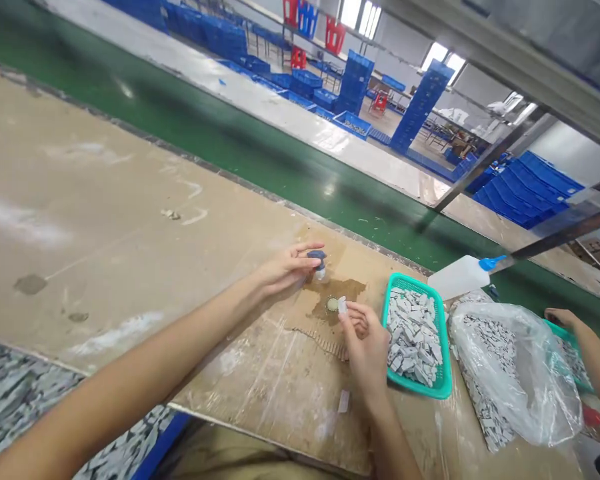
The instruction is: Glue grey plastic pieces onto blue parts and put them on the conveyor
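Tabletop (pixel 105 200), center-right: teal basket (pixel 444 347) of grey-white pieces (pixel 414 337), plastic bag (pixel 515 373) beside it. Mid-frame, left hand (pixel 285 270) grips blue-capped bottle (pixel 319 263); right hand (pixel 365 343) pinches small white piece (pixel 341 305) over stained cardboard (pixel 300 320).

Left hand (pixel 287 270) and right hand (pixel 365 343) low and close together, both bare.
Left forearm (pixel 130 363) stretched on a long diagonal from the lower left, fingers (pixel 300 257) curled forward and down — right forearm (pixel 393 443) rising steeply from the bottom edge, thumb (pixel 344 323) and forefinger (pixel 355 310) pinched at the tips, the remaining fingers folded in toward the palm.
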`<state>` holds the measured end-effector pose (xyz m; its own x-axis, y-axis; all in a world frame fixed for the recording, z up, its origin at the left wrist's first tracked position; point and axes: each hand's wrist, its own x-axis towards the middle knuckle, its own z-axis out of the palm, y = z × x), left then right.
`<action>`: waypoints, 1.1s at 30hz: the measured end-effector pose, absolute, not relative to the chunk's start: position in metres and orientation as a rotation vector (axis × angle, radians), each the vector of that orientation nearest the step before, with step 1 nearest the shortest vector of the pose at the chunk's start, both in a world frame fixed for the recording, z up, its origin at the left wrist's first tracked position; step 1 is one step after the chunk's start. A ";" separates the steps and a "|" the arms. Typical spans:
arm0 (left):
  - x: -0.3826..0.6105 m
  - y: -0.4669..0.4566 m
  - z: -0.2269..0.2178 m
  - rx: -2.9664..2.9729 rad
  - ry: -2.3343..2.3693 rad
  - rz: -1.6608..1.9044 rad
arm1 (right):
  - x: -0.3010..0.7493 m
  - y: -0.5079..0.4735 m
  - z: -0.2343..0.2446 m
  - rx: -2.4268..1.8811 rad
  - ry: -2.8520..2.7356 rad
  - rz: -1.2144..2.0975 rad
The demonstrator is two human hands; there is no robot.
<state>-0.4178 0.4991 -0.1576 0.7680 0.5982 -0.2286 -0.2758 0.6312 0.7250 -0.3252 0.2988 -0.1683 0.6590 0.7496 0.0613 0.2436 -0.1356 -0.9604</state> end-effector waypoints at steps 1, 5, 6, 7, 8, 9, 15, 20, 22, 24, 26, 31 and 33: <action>-0.418 0.500 -0.158 0.701 0.475 0.515 | -0.326 0.299 -0.173 -1.760 -0.848 0.451; -0.420 0.500 -0.161 0.538 0.435 0.521 | -0.322 0.301 -0.186 -1.869 -1.039 0.135; -0.420 0.500 -0.161 0.509 0.433 0.532 | -0.321 0.302 -0.188 -1.875 -1.085 0.064; -0.420 0.500 -0.160 0.490 0.433 0.539 | -0.321 0.303 -0.190 -1.881 -1.131 0.003; -0.419 0.501 -0.160 0.478 0.434 0.540 | -0.320 0.304 -0.192 -1.888 -1.172 -0.050; -0.419 0.501 -0.160 0.472 0.433 0.540 | -0.319 0.305 -0.193 -1.898 -1.208 -0.097; -0.420 0.501 -0.159 0.498 0.392 0.513 | -0.317 0.307 -0.196 -1.975 -1.359 -0.259; -0.421 0.498 -0.158 0.483 0.380 0.488 | -0.318 0.308 -0.196 -1.963 -1.438 -0.316; -0.421 0.498 -0.158 0.479 0.386 0.475 | -0.318 0.308 -0.197 -1.950 -1.462 -0.343; -0.421 0.498 -0.158 0.478 0.392 0.464 | -0.318 0.309 -0.198 -1.938 -1.477 -0.364; -0.420 0.498 -0.158 0.470 0.402 0.459 | -0.318 0.309 -0.199 -1.939 -1.488 -0.369; -0.419 0.496 -0.161 0.492 0.421 0.470 | -0.319 0.309 -0.198 -1.964 -1.481 -0.355; -0.420 0.496 -0.162 0.564 0.435 0.451 | -0.320 0.308 -0.195 -1.951 -1.437 -0.353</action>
<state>-0.4196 0.4959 -0.1622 0.8147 0.5155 -0.2656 -0.2841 0.7541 0.5921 -0.3204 0.3082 -0.1950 0.3540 0.7354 0.5779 0.9193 -0.1602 -0.3594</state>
